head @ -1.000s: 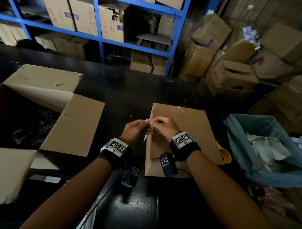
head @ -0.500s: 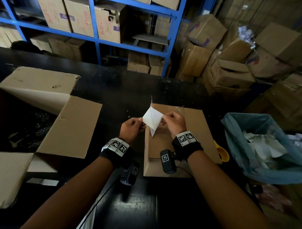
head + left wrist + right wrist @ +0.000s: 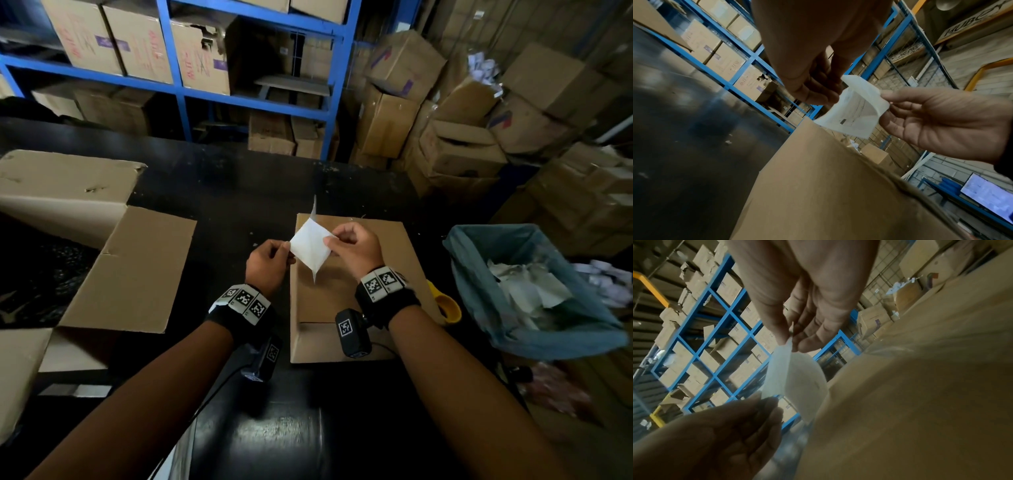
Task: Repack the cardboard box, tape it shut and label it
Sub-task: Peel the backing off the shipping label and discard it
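A closed brown cardboard box (image 3: 404, 253) lies flat on the black table. Above it both hands hold a white label (image 3: 310, 248) that is splitting from its backing sheet. My left hand (image 3: 286, 251) pinches the left corner and my right hand (image 3: 332, 240) pinches the right corner. In the left wrist view the label (image 3: 855, 113) shows faint print, stretched between the left hand (image 3: 824, 94) and the right hand (image 3: 888, 100) above the box (image 3: 828, 186). In the right wrist view the right hand (image 3: 793, 342) nips one thin layer of the label (image 3: 797, 378).
A large open cardboard box (image 3: 137, 267) with spread flaps fills the table's left side. A yellow tape roll (image 3: 445, 305) sits at the small box's right edge. A blue-lined bin (image 3: 493, 229) of paper scraps stands at right. Blue shelving and stacked cartons lie behind.
The label was held edge-on between hands that were close together. Now the hands have moved apart and slightly away from me, and the label is spread open between them.
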The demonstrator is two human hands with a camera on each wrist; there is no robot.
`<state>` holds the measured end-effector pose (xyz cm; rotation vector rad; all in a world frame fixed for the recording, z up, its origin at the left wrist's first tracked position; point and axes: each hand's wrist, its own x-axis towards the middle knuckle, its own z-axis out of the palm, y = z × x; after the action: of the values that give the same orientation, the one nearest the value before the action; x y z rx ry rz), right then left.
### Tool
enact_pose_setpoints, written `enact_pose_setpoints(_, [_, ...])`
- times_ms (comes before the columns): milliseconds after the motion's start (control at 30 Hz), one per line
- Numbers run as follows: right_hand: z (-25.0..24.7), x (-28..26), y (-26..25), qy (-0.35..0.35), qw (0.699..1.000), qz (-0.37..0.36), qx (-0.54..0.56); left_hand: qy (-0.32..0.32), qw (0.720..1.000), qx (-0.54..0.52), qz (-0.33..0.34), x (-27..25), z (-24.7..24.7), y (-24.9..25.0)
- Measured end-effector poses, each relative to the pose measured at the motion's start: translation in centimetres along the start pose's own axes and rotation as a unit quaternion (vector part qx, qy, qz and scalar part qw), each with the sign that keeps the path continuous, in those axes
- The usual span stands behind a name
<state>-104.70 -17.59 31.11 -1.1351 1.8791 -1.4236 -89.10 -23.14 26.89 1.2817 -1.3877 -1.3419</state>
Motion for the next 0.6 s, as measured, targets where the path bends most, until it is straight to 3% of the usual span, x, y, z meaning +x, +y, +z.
enact_pose_setpoints(233, [-2.4,2.1,0.2,0.039,0.999,0.006,-0.004,0.021,0.999,-0.024,-0.036,1.0,-0.6,-0.7])
enact_pose_setpoints(433, [-8.1,4.2,0.1,0.085,0.996,0.016,0.015,0.032,0.998,-0.022,-0.043,1.6,-0.6,-0.3])
enact_pose_setpoints(600, [-12.3,6.1,1.0,0.141,0.985,0.043,0.092,0.061,0.997,0.002,-0.052,1.6,0.1,0.1])
